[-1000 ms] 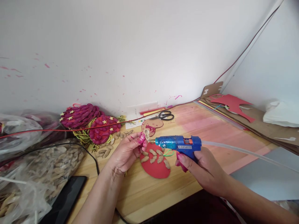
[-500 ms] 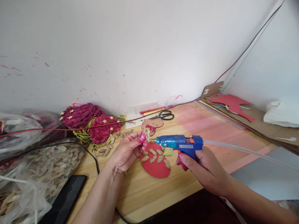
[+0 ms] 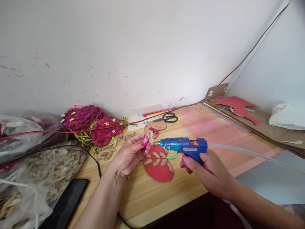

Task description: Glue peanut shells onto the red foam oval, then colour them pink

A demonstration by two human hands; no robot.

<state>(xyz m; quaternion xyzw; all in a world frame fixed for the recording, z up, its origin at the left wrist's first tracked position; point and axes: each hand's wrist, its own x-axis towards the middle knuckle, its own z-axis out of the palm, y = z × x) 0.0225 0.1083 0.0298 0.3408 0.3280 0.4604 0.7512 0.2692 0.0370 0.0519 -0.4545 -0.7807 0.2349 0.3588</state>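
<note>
Between the pink-stained fingertips of my left hand (image 3: 134, 149) is a peanut shell (image 3: 150, 136), pinched upright. My right hand (image 3: 209, 168) grips a blue hot glue gun (image 3: 184, 147) by its handle, and the metal nozzle points left, at or very near the shell. A clear glue stick (image 3: 238, 151) trails from the gun's back. Below both hands lies a red oval card (image 3: 156, 173) with several peanut shells (image 3: 156, 162) on it. A green loop of cord (image 3: 172, 155) shows at the card's upper right edge.
Black scissors (image 3: 170, 117) lie near the wall beside a brown card piece (image 3: 159, 126). Purple shell-covered decorations (image 3: 83, 117) with yellow stars stand at left. A plastic bag of peanut shells (image 3: 59, 171) and a black phone (image 3: 68, 203) are nearer. A red cable (image 3: 47, 131) crosses the left side.
Almost nothing differs. The glue gun and the peanut shell have shifted very slightly, and both hands keep their hold.
</note>
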